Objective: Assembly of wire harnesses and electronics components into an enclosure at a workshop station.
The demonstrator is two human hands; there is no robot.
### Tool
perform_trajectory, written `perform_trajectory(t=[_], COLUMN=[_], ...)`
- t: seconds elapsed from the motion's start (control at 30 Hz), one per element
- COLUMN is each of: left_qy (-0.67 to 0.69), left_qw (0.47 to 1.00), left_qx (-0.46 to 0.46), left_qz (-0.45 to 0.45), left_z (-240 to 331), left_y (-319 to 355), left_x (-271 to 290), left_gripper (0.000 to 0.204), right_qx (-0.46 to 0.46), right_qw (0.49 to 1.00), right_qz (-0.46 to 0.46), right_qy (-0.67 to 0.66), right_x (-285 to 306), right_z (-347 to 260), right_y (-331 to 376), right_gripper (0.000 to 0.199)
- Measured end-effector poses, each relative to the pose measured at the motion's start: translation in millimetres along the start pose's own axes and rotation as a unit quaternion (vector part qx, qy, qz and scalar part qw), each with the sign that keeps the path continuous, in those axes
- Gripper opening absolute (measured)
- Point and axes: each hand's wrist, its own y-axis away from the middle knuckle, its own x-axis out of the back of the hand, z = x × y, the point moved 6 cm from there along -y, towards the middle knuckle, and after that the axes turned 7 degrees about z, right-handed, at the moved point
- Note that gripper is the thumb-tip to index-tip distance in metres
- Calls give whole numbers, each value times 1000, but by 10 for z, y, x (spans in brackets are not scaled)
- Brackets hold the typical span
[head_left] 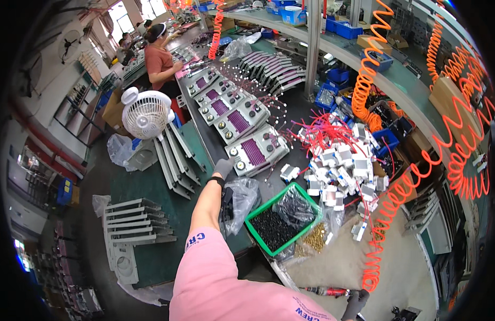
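My left hand (223,168), in a grey glove, is closed at the near left edge of a grey panel (270,148). This panel has a purple striped window, round dark knobs and two round fittings on its left side. At the lower right my right hand (357,304), also gloved, is wrapped round the back of a red pneumatic screwdriver (331,291). The tool lies level, its thin bit pointing left, well apart from the panel. An orange coiled air hose (371,267) runs down to it.
More such panels (239,119) line the bench beyond. A green tray (251,231) of small black parts stands near me, beside a bag of brass-coloured pieces (315,238). White boxy parts with red wires (344,160) are heaped at right. A white fan (147,115) stands left; a person (161,59) works farther off.
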Motion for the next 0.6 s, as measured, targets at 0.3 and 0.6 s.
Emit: perform_trajectory(t=[0.3, 0.6], left_qy=[399, 446], left_qw=[880, 826], left_qx=[80, -10], left_qz=[-243, -345], left_z=[726, 978], left_y=[547, 2424], left_x=[130, 239], left_gripper=[22, 32], right_qx=[67, -170], right_qw=[917, 752], right_qz=[-370, -529], right_qy=[-133, -354], right_x=[-1977, -3369], right_z=[-2436, -3134], right_y=[901, 1694], right_gripper=[28, 36])
